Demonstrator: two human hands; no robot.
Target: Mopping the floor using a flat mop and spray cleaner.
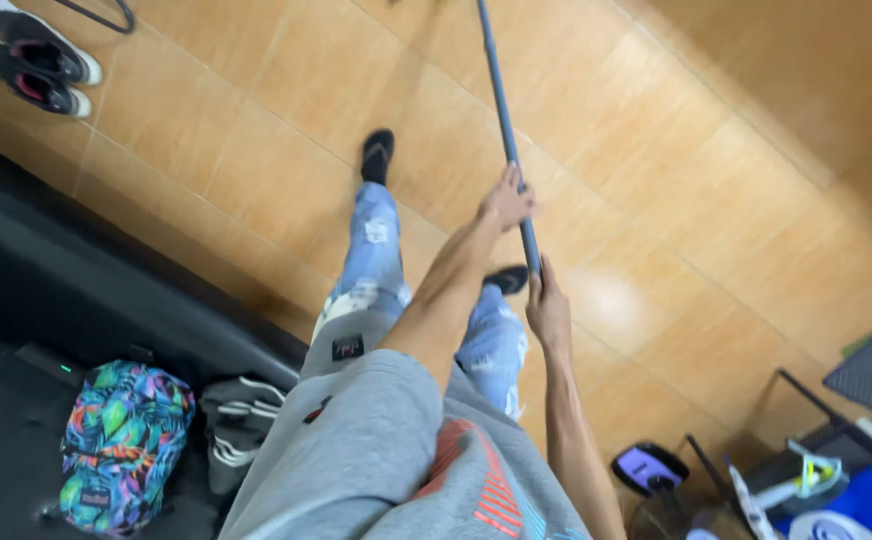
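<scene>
Both hands grip a grey pole over the tiled floor, left hand higher, right hand wrapped below it.

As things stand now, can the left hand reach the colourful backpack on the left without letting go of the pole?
Probably not. The left hand grips the grey pole ahead of the body, above the right hand. The backpack lies low on the dark mat, behind and to the side, so the hand would likely have to release first.

Under me I see a shiny orange tile floor. A dark mat lies on my left, with a colourful backpack on it.
</scene>
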